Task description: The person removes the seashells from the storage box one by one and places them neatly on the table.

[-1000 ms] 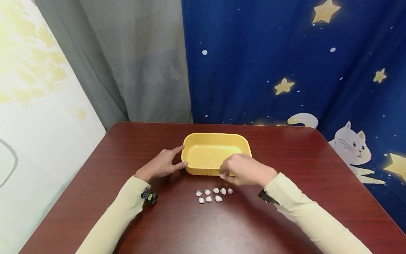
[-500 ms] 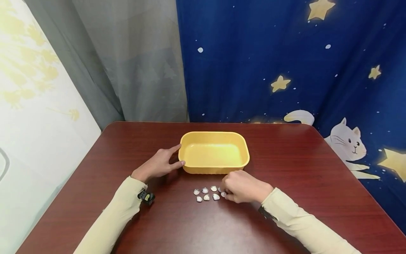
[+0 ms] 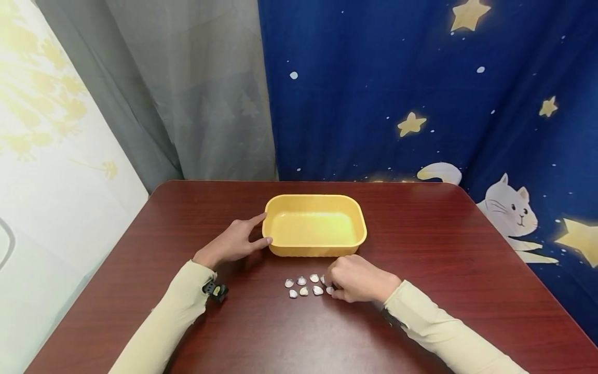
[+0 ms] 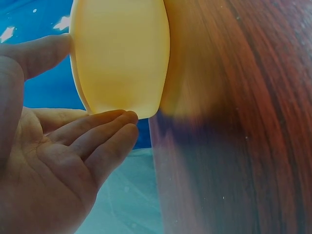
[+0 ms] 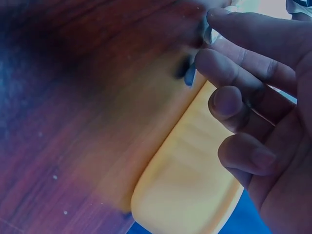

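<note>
A yellow plastic basin (image 3: 314,251) stands on the table, its inside bare. My left hand (image 3: 233,240) touches its left end with thumb and fingers extended; in the left wrist view the straight fingers (image 4: 105,134) lie against the basin wall. In front of the basin, small whitish seashells (image 3: 301,280) lie in two short rows. At the right end of the front row, my right hand (image 3: 357,279) pinches a seashell (image 3: 329,290) at the tabletop between thumb and curled forefinger. The hand partly covers another shell (image 3: 322,279) in the back row.
The dark red wooden table (image 3: 420,223) reaches back to a grey curtain (image 3: 219,104) and a blue star-patterned curtain (image 3: 350,104). A pale patterned cloth (image 3: 60,208) hangs at the left. A small black device (image 3: 215,291) is strapped to the left wrist.
My right hand has carried a seashell from beside the basin's front wall down to the right end of the front row. The left hand stays at the basin; the head view shifted slightly.
</note>
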The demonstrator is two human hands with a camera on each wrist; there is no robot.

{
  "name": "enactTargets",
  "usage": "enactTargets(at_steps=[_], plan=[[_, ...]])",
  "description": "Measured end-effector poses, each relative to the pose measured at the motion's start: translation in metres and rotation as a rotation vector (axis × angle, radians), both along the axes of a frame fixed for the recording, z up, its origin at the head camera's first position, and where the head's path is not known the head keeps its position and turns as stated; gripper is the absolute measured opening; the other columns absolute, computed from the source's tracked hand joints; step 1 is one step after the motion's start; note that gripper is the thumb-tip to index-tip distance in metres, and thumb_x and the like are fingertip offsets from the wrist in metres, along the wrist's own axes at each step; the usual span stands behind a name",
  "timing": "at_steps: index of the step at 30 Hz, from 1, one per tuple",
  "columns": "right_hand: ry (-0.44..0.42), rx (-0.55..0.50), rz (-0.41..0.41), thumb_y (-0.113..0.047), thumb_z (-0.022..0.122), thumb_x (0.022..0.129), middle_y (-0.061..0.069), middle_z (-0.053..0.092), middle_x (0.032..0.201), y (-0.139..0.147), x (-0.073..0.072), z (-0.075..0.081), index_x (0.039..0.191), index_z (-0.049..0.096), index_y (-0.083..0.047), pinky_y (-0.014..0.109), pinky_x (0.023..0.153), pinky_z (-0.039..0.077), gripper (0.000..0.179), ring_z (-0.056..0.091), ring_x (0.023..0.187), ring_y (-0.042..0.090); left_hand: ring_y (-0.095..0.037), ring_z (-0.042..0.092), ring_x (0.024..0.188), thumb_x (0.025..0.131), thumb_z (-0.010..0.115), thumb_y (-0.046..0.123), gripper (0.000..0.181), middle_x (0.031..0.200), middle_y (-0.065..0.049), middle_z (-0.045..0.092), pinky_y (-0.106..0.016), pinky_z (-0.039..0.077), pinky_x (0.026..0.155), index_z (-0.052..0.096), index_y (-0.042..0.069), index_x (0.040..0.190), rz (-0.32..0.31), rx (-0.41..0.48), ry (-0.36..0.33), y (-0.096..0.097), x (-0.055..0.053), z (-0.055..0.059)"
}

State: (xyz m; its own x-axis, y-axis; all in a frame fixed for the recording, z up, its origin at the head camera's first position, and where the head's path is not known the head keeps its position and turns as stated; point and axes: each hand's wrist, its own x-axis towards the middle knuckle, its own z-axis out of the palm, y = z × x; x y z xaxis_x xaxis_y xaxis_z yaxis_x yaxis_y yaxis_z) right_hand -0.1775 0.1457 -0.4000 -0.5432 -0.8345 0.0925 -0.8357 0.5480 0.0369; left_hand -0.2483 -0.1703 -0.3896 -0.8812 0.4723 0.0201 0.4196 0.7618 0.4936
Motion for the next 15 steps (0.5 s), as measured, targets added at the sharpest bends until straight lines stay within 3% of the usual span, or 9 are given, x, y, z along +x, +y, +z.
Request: enactTargets(at_steps=[15], plan=[[0.027,-0.02,0.003,-0.025,0.084,0.073,-0.017,0.049,0.052,0.0014,-0.0006,-0.0032,0.06,0.058,-0.026,0.018,0.047,0.035,0.029,0.04,0.051,-0.004,-0.029,0.054,0.137,0.095,0.066,0.044,0.08,0.151,-0.015,0.052,-0.053,0.045,0.113,0.033,0.008,0.157,0.018,0.022,-0.021,0.0007,-0.0001,0.0004]])
